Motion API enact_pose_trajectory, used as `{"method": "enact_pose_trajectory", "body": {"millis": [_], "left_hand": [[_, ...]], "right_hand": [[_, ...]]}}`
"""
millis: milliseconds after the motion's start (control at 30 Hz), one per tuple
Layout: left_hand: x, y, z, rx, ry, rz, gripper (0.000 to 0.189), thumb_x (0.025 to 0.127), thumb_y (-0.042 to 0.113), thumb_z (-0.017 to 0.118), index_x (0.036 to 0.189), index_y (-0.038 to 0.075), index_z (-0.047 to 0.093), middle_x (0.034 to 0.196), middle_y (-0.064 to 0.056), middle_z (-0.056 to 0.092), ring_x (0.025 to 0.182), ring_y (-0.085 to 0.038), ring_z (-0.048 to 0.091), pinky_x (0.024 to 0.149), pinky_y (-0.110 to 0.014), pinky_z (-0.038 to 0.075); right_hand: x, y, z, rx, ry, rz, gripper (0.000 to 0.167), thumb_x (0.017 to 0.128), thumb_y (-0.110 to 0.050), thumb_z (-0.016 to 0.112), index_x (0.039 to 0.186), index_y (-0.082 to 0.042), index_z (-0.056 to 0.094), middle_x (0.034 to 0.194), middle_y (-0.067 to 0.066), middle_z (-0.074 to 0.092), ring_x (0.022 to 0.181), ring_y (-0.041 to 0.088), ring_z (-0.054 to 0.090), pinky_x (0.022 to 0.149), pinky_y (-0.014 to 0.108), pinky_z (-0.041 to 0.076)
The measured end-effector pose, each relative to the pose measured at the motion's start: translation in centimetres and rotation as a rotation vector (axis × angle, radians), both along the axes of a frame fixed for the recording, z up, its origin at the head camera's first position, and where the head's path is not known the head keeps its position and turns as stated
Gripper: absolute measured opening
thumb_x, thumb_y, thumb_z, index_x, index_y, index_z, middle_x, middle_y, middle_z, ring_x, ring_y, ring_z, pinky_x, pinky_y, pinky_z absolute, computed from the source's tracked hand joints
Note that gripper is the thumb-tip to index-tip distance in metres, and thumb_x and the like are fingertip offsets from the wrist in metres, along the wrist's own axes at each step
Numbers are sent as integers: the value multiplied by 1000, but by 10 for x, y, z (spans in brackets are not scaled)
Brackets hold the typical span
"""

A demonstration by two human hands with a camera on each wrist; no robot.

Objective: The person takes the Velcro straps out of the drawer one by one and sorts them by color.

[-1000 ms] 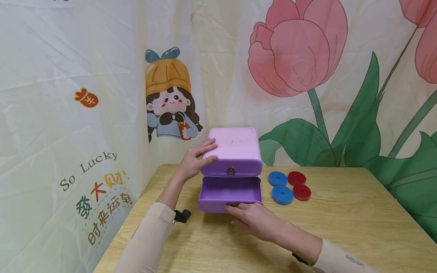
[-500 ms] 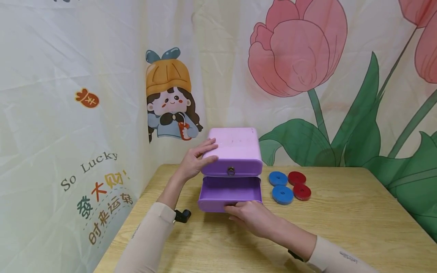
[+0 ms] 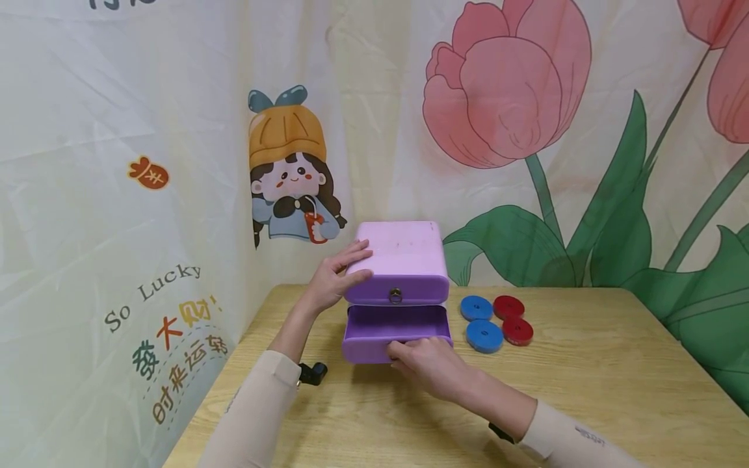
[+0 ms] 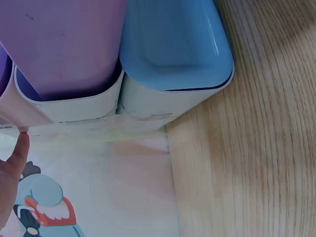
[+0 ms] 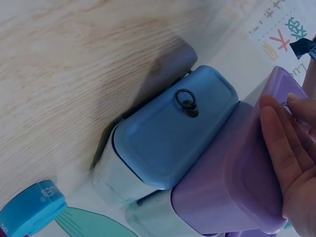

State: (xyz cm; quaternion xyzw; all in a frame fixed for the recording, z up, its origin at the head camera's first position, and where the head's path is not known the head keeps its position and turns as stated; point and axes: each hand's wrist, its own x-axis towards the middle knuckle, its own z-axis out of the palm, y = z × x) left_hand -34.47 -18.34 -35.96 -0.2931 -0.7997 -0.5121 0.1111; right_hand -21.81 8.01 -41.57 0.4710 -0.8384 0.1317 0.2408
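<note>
A pink drawer box point(image 3: 400, 250) stands on the table with its purple top drawer point(image 3: 421, 289) closed. Beneath it, the purple middle drawer point(image 3: 365, 351) is pulled out, its visible interior holding nothing. A closed blue bottom drawer point(image 5: 173, 133) with a metal ring shows in the wrist views. My left hand point(image 3: 333, 279) rests on the box's upper left corner, fingers extended over the top and thumb by the front edge. My right hand point(image 3: 433, 367) is at the middle drawer's front; in the right wrist view, thumb and finger pinch its small pull ring point(image 5: 285, 104).
Two blue discs point(image 3: 484, 336) and two red discs point(image 3: 517, 331), each with a small centre hole, lie right of the box on the wooden table point(image 3: 614, 390). A printed curtain point(image 3: 386, 130) hangs close behind. Black wrist-camera gear point(image 3: 313, 374) juts from the left wrist.
The middle drawer has slid slightly inward, so less of its interior shows. My right hand moved a little forward with it. My left hand stays on the box.
</note>
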Motion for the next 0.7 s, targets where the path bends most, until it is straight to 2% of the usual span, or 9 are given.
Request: {"method": "enact_pose_trajectory", "body": {"millis": [200, 400, 700], "left_hand": [[0, -1, -1, -6, 21, -1, 50, 94, 22, 79, 142, 15, 66, 162, 1, 47, 159, -20, 29, 130, -50, 22], [0, -1, -2, -14, 24, 16, 51, 94, 31, 79, 142, 20, 66, 162, 6, 47, 158, -16, 30, 130, -51, 23], [0, -1, -2, -8, 21, 11, 53, 93, 33, 80, 142, 19, 66, 162, 6, 47, 158, -16, 30, 130, -51, 23]], "right_hand": [[-4, 1, -1, 13, -9, 0, 19, 91, -19, 81, 105, -18, 69, 81, -8, 70, 70, 5, 64, 62, 20, 52], [-9, -3, 0, 20, 18, -20, 23, 91, -23, 82, 101, -15, 62, 75, -8, 64, 64, 7, 61, 57, 25, 50], [-11, -7, 0, -17, 57, -46, 20, 94, -27, 79, 93, -18, 61, 72, -12, 60, 59, 3, 50, 52, 19, 43]]}}
